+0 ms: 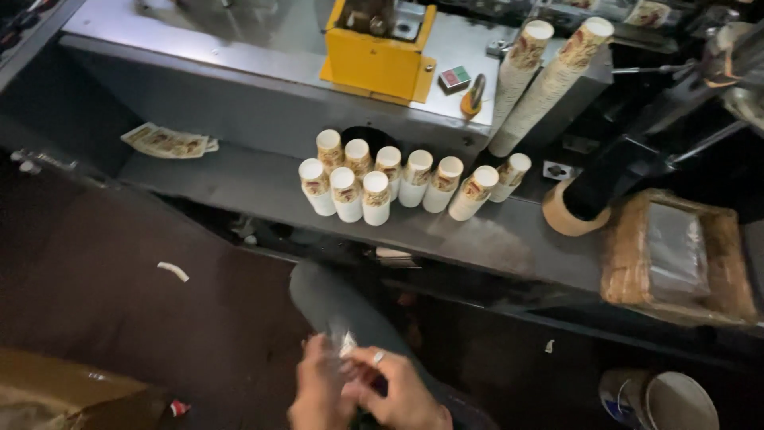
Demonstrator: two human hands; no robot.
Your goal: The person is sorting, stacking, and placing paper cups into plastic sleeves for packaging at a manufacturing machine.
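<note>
Bottom centre: left hand [318,390] & right hand [398,390] both pinching thin clear plastic film [347,346], prob. to work it open; paper cup stacks [374,187] parked mid-frame on bench [239,183].

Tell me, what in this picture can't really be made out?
- Head view: what the left hand and right hand pinch between them is a blurred, clear scrap; its kind is unclear.
- The wrists are cut off by the bottom edge.
- The prints on the paper cups are too small to tell.
- The dark machine parts at right are lost in shadow.
</note>
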